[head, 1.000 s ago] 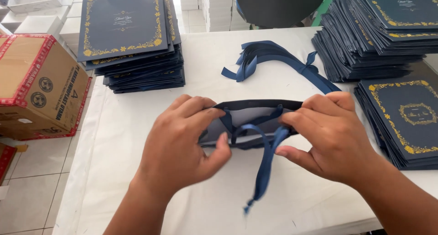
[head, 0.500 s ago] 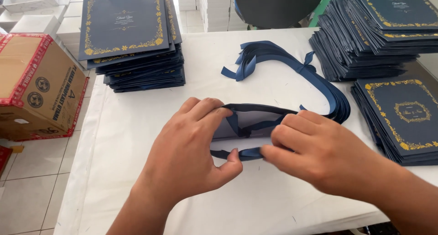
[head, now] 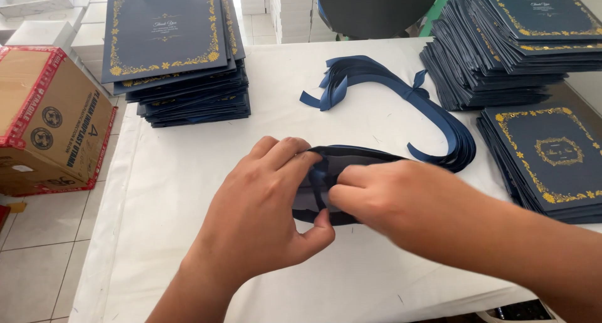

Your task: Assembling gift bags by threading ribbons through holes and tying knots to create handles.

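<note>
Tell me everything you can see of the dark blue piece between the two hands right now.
The dark blue bag looks like matte paper or card, with its opening spread into a flat oval whose rim curves across the top. It lies on the white table cover, near the front edge. A blue ribbon runs across its mouth. The left hand pinches its near side, thumb underneath; the right hand covers its right half, fingertips pressing at the ribbon. Most of its body is hidden.

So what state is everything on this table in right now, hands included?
Left hand: gripping the dark blue bag's edge.
Right hand: fingers pressed on the bag's opening.
Dark blue bag: lying down, mouth held open.
Ribbon bundle: loose, curved on the white tablecloth.
Left stack of bags: flat, piled.
Right stacks of bags: flat, piled.
Cardboard box: shut, taped.
</note>
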